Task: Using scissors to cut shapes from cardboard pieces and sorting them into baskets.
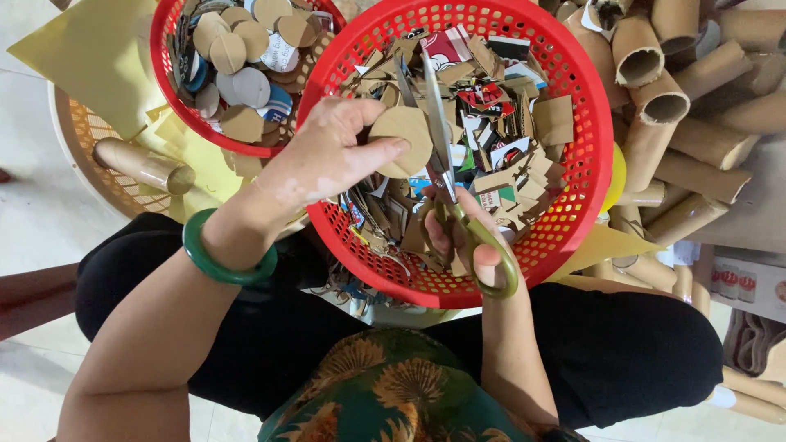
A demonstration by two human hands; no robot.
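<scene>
— Left hand (327, 155) first: what is it doing?

— Its thumb and fingers are pinched on a round brown cardboard disc (403, 139), held over the near red basket (573, 196). A green bangle (225, 254) sits on that wrist.

— And the right hand (458, 237)?

— It has its fingers curled through the olive-green loops of a pair of scissors (446, 176), closed around the handles. The blades point away from the person and run right along the disc's right edge, touching it or very nearly; I cannot tell whether they stand parted.

— What lies in that basket?

— A heap of cardboard scraps (499, 139), brown and printed offcuts, angular pieces piled under the disc and the blades. The basket rests on the person's lap.

— Anything beside it?

— A second red basket (176, 98) to the upper left, just touching the first, filled with cut discs (237, 57) like the one being held. Under it are yellow sheets (90, 49) and a woven tray (82, 139) with one cardboard tube (143, 164) lying on it. To the right, many more cardboard tubes (679, 106) are stacked, some showing open ends.
</scene>
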